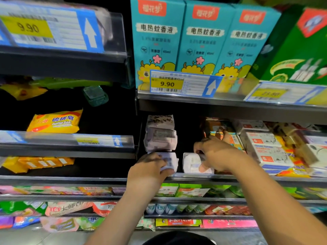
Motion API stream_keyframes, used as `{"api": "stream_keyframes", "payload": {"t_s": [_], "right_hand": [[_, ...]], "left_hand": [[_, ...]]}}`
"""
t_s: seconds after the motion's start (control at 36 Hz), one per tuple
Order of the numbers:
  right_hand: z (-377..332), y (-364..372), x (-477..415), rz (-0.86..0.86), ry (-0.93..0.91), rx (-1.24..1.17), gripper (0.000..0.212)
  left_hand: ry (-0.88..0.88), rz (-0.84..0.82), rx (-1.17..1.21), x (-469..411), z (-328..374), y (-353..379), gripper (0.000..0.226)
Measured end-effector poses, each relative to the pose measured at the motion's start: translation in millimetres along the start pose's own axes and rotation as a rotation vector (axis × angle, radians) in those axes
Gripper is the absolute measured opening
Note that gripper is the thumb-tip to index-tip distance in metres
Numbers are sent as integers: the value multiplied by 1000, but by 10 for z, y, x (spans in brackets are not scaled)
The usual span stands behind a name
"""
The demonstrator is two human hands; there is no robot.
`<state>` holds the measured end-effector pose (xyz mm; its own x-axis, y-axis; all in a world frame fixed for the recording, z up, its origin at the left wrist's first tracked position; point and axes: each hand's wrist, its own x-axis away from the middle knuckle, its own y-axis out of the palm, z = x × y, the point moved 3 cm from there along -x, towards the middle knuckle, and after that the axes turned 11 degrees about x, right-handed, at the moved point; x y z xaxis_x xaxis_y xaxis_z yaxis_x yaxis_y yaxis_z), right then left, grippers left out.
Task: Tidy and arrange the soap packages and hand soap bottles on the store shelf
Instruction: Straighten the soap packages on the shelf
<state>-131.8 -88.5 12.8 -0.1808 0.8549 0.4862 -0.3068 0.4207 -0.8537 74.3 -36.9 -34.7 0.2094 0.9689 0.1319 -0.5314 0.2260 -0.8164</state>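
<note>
Store shelves packed with goods fill the wall. At the front edge of the middle shelf (226, 177), two pale soap packs lie flat, side by side, with a dark gap between them. The left soap pack (170, 160) sits under a stack (160, 137) of the same packs, and the left hand (150, 167) grips its front. The right hand (215, 152) curls over the right soap pack (192, 163). Each hand is already on its own pack, so I think closing the gap comes next.

Single head-worn camera, wide-angle, close to store shelf (203, 177), facing forward and slightly down.
</note>
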Motion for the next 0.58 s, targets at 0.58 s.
{"api": "stream_keyframes", "payload": {"t_s": [0.58], "right_hand": [[6,179,553,388,-151,-1590,34]], "left_hand": [[468,318,275,150,3,-25,56]]}}
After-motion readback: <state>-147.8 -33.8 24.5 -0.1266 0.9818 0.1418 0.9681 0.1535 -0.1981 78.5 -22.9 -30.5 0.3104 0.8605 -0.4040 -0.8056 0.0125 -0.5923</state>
